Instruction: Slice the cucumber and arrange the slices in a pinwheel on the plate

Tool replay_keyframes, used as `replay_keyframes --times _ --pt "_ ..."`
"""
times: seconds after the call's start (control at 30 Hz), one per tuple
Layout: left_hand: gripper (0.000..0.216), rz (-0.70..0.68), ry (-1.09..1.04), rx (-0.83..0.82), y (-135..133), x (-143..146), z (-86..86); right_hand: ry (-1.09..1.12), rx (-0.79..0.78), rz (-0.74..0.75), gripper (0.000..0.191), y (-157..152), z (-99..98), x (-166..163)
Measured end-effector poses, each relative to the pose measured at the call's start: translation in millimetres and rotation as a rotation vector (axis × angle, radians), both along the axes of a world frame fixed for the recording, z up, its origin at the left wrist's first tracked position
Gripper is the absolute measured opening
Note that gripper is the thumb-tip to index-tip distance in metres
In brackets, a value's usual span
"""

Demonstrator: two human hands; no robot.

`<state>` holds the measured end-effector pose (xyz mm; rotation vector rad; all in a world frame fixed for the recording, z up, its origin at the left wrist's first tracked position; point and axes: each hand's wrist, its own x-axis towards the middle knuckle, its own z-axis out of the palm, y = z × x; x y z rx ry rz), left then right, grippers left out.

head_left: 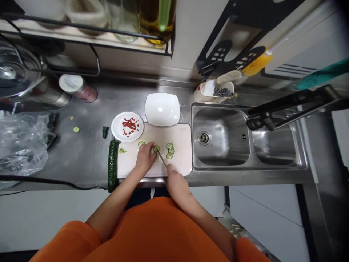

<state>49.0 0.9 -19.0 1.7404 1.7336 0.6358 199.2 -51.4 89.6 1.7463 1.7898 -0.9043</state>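
Observation:
My right hand point(177, 179) is wrapped round the handle of a small knife point(163, 160), whose blade points up and left across the pale cutting board point(182, 138). The blade's tip reaches a cucumber slice point(156, 148). With its fingers bent together, my left hand point(145, 157) pinches that slice from the left. Several cut cucumber slices point(170, 146) lie to the right of the knife. Another slice point(141, 144) lies just above my left hand, and green trimmings point(122, 150) sit at the board's left. A whole cucumber point(112, 165) lies along the board's left edge.
A white plate of chopped red pieces point(130, 125) and a white rectangular dish point(162, 109) stand behind the board. Right of it is a double steel sink point(220, 134) under a black faucet point(289, 109). A plastic bag point(24, 142) and a jar point(79, 88) are at left.

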Motion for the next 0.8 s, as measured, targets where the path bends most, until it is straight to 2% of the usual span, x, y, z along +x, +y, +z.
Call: replay_keyframes --times 0.2,0.8 --pt "0.039 0.010 0.008 -0.008 0.0 0.4 3.1 -0.008 -0.031 -0.020 0.039 4.7 5.2 -1.0" --pt "0.036 0.007 0.006 0.006 -0.4 -0.2 2.5 0.025 -0.050 -0.073 0.039 4.7 -2.6 -5.5"
